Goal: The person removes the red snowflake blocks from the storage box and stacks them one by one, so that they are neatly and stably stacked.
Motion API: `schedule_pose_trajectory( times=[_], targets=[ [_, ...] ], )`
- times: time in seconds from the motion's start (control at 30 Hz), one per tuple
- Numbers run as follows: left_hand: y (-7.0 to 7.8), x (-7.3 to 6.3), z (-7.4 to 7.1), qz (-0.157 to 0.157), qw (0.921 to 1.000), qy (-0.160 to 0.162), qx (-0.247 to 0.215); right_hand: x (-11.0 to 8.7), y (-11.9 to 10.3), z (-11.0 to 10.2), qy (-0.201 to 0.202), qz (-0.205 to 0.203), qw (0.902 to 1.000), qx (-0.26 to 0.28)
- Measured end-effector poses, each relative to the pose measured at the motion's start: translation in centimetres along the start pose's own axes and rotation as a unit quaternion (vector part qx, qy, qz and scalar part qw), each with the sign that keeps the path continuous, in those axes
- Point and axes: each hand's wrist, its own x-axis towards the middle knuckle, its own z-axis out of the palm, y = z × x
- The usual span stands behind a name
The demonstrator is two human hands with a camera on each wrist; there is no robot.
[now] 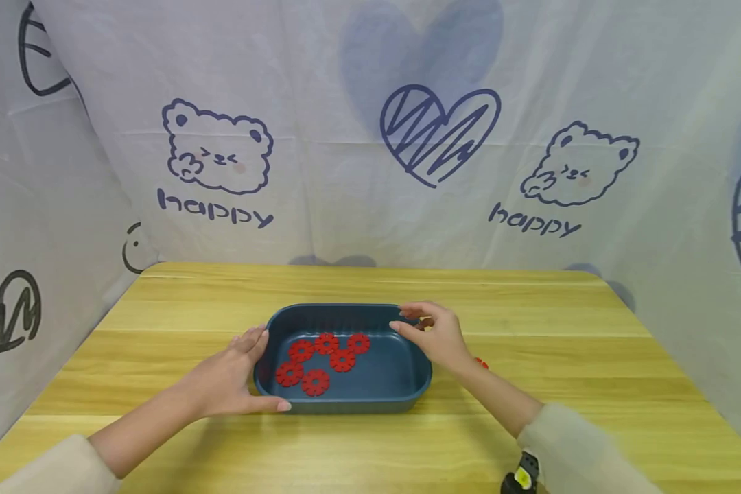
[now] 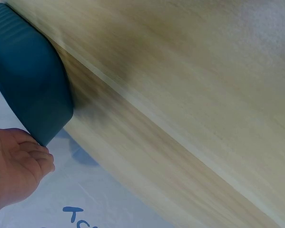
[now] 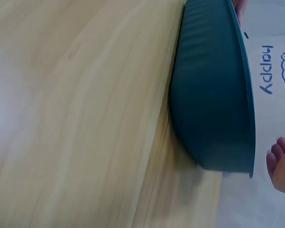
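In the head view a dark blue oblong tray (image 1: 377,405) stands on the table, with several red notched plastic discs (image 1: 315,382) lying flat on the left part of its floor. My left hand (image 1: 231,381) holds the tray's left end, thumb along the near rim and fingers at the left rim. Over the right end is my right hand (image 1: 438,336), its thumb and forefinger apart, nothing visible between their tips. Another red disc (image 1: 481,362) shows partly behind the right wrist. In the right wrist view the fingers of the right hand (image 3: 282,161) appear beside the tray's rim.
The wooden table (image 1: 549,384) reaches back to a pale cloth (image 1: 327,171) printed with hearts and bears. A black object with a yellow spot (image 1: 521,475) sits near the right sleeve (image 1: 574,446).
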Motion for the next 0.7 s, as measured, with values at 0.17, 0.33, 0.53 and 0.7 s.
schedule_pose_trajectory(
  times=[0.17,0.33,0.53,0.7],
  targets=[
    [0.0,0.0,0.0,0.001,1.0,0.001,0.0,0.4,-0.3,1.6,-0.012,0.014,0.9996,0.02],
    [0.0,-0.1,0.0,0.003,1.0,0.004,0.003,0.8,-0.2,3.3,-0.016,0.029,0.9993,0.015],
    [0.0,-0.1,0.1,0.008,0.9998,0.016,0.003,1.4,-0.4,4.8,-0.037,0.048,0.998,-0.019],
    [0.0,0.0,0.2,0.016,0.9996,0.023,-0.001,1.8,-0.2,5.7,-0.056,0.077,0.9944,-0.046]
  ],
)
